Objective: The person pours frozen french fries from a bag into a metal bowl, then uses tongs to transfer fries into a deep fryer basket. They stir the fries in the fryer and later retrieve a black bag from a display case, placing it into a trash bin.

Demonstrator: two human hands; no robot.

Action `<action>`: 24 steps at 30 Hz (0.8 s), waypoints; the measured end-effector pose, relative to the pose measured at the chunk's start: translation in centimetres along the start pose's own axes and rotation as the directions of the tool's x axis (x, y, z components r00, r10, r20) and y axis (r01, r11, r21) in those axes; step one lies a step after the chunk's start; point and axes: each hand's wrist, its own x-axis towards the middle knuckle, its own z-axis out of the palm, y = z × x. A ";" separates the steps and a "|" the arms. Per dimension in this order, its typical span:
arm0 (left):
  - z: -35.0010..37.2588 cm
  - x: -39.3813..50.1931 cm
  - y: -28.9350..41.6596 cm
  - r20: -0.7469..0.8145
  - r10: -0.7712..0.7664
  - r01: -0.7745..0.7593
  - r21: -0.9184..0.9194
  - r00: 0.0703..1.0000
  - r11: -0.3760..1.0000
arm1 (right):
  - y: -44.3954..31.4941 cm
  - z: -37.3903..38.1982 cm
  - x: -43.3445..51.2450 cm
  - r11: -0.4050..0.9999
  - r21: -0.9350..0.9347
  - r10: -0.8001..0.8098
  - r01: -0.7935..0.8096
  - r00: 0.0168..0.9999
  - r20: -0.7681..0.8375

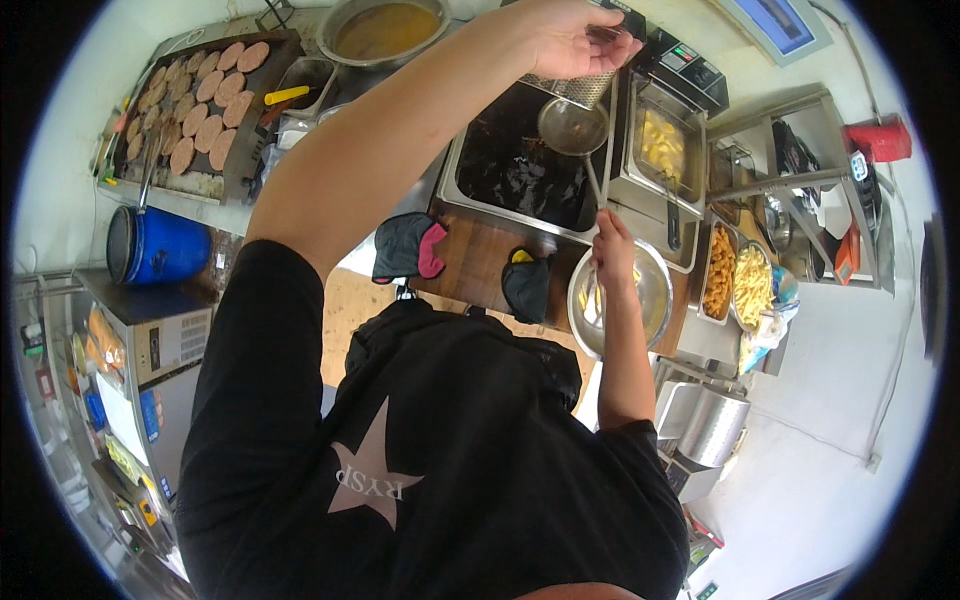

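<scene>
My right hand (615,244) is closed around the handle of a metal skimmer (574,127), whose round head is over the dark oil of a deep fryer (517,172). My left hand (577,46) is at the top, palm partly showing and fingers curled, over a perforated metal basket (577,88); whether it grips the basket's rim or only hovers by it, I cannot tell. Beneath my right forearm is a steel bowl (660,300) with some yellow pieces inside. Two dark oven mitts, one with pink (409,247) and one with yellow (526,289), lie along the wooden edge before me.
A second fryer (664,146) holds yellow food. Right of it are a tray of orange-brown pieces (718,270) and a container of fries (752,285). At upper left, round patties (196,120) cover a griddle, beside a large pot of brownish liquid (386,31). Below stands a blue barrel (169,244).
</scene>
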 end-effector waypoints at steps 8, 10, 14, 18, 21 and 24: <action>0.5 1.0 0.5 -0.080 -0.003 0.001 -0.036 0.997 0.999 | -1.1 4.6 10.9 0.538 -0.767 -0.683 0.349 0.714 -0.154; 0.6 0.8 0.6 -0.088 0.005 -0.008 -0.031 0.996 0.999 | -1.4 4.5 12.5 0.410 -0.849 -0.726 0.334 0.683 -0.081; 0.4 -0.1 0.9 -0.082 0.050 -0.048 0.026 0.995 0.999 | -4.3 2.0 14.8 0.266 -0.935 -0.583 0.234 0.812 0.038; -0.3 -0.8 1.2 -0.089 0.050 -0.048 0.028 0.995 0.998 | -9.0 -1.4 14.4 0.156 -0.946 -0.445 0.284 0.875 0.190; -0.6 -1.1 1.3 -0.029 0.041 -0.041 -0.007 0.999 0.999 | -12.4 -2.8 12.7 0.173 -0.952 -0.281 0.251 0.940 0.196; -0.6 -1.4 1.3 0.003 0.024 -0.024 -0.037 1.000 0.999 | -14.2 -2.7 11.2 -0.012 -0.957 -0.229 0.291 0.931 0.286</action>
